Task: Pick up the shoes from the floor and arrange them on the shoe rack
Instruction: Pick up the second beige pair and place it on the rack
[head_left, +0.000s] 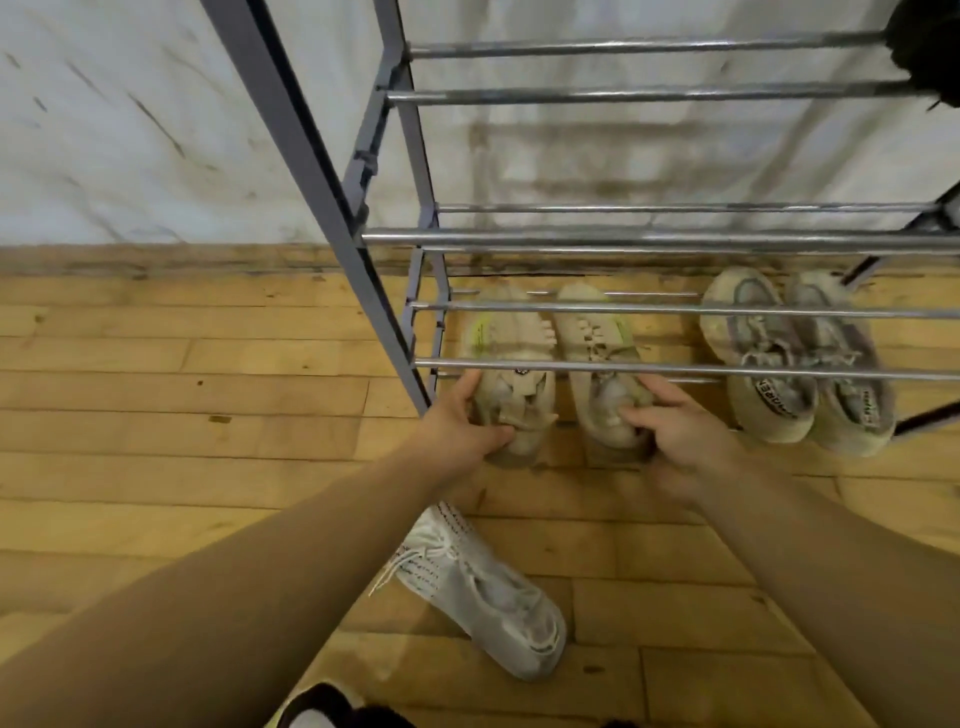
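A metal shoe rack with chrome bars stands against the wall. Under its lower bars sits a beige pair. My left hand grips the heel of the left beige shoe. The right beige shoe is held at its heel by my right hand. To the right a grey-beige pair rests at the rack's bottom level. One white-grey sneaker lies on the wooden floor between my forearms.
The rack's blue-grey side frame rises at the left. A dark object sits on the top bars at the far right. A black-and-white shoe shows at the bottom edge. Open wooden floor spreads to the left.
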